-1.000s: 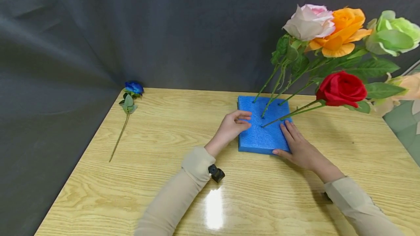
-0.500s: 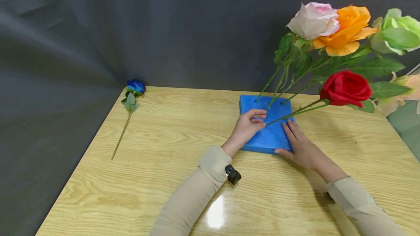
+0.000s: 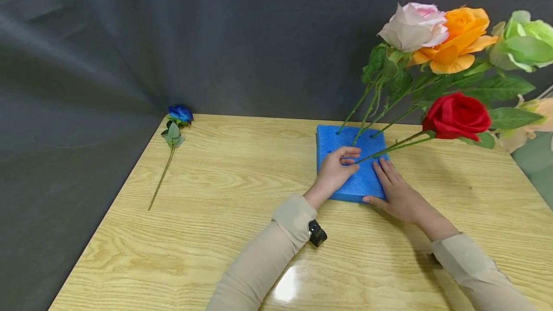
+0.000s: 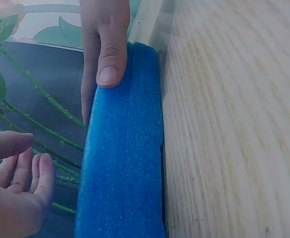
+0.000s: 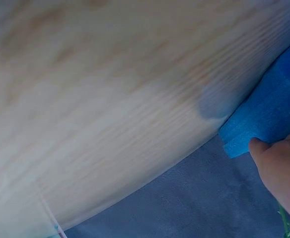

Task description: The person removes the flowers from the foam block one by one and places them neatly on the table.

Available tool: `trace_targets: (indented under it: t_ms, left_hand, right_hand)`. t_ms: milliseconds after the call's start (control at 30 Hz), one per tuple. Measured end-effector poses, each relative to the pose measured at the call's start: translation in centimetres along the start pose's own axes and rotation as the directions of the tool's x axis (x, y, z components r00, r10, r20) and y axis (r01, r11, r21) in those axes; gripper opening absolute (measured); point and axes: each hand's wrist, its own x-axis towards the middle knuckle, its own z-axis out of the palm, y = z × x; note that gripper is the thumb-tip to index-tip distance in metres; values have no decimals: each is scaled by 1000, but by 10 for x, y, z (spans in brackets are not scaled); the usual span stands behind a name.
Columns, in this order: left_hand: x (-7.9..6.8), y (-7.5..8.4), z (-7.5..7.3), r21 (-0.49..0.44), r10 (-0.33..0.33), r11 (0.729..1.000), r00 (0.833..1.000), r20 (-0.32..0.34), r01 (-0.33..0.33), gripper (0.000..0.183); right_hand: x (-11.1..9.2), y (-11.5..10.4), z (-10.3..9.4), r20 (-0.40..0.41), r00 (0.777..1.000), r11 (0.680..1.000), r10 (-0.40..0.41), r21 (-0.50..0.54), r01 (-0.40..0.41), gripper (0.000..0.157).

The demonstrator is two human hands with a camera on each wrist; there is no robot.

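A blue foam block (image 3: 360, 181) lies on the table with several artificial roses stuck in it by their stems. A red rose (image 3: 457, 115) leans right, its stem entering near the middle of the block. My left hand (image 3: 339, 169) hovers over the block beside the base of that stem, thumb and fingers apart. In the left wrist view a gap shows between the left hand's thumb and curved fingers (image 4: 23, 171), with green stems behind. My right hand (image 3: 402, 198) rests on the block's front right corner, fingers straight on top, thumb against the front side (image 4: 110, 69).
Pink-white (image 3: 414, 28), orange (image 3: 460, 40) and green (image 3: 522, 42) roses lean out to the right above the block. A peach flower (image 3: 529, 114) is cut off at the right edge. A blue rose (image 3: 180, 114) lies at the table's far left. A dark curtain (image 3: 259, 37) hangs behind.
My left hand has moved right, from the block's left edge to over its middle, near the red rose's stem. The right hand stays on the block. The view has shifted slightly.
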Motion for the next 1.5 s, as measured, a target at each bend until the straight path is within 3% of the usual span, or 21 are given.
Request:
trace_targets:
  t_ms: [467, 1000, 1300, 1500]
  left_hand:
    - [3, -1, 5, 80, 31, 996, 999, 13, -32, 33]
    - [2, 3, 7, 100, 72, 992, 997, 33, -75, 22]
    - [7, -6, -1, -24, 106, 994, 990, -93, -109, 20]
    - [7, -11, -9, -158, 9, 987, 983, -181, -38, 20]
  right_hand:
    - [0, 1, 0, 4, 1000, 1000, 0, 10, 0, 96]
    - [0, 1, 1, -12, 1000, 1000, -15, 13, 15, 94]
    - [0, -2, -2, 16, 1000, 999, 15, 33, -16, 96]
    - [0, 0, 0, 5, 1000, 1000, 16, 22, -16, 97]
